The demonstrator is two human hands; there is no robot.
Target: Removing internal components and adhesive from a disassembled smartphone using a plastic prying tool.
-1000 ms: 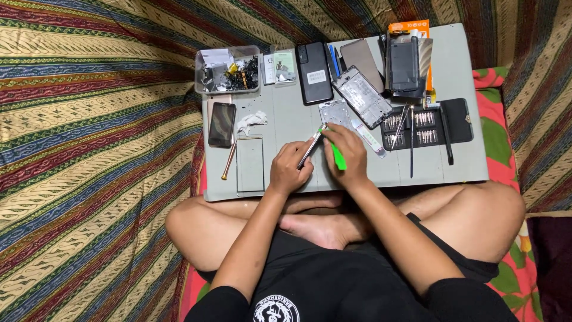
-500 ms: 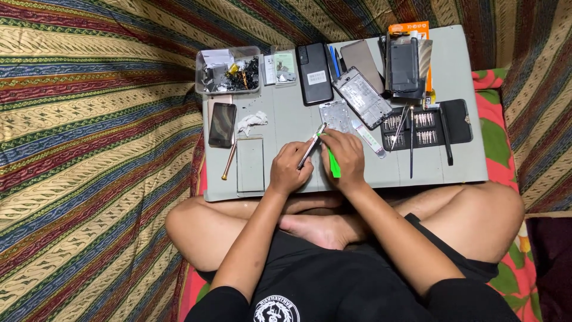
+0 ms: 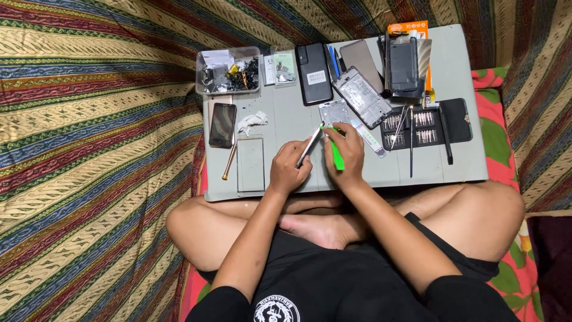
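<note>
Evidently a fine repair job is laid out so that everything stays within arm's reach: a grey work board (image 3: 286, 122) is propped on the crossed legs, and the small phone part (image 3: 333, 112) being worked on lies near its middle, just beyond both hands. The left hand (image 3: 288, 171) is closed around a slim metal tool (image 3: 310, 145), angled up and to the right so that its tip meets the part's lower edge. The right hand (image 3: 347, 156) is closed on a green pry tool (image 3: 336, 156), held just beside the same edge, probably to steady or lift it. A bare phone frame (image 3: 362, 97) is set touching the part on its right, and a black phone (image 3: 314, 73) lies above. Screwdriver bits are kept in an open black case (image 3: 426, 124) at the right, while loose pieces are gathered in a clear plastic box (image 3: 229, 70). A dark phone (image 3: 222, 124) and a glass panel (image 3: 251, 164) are parked at the left, apart from the work.
</note>
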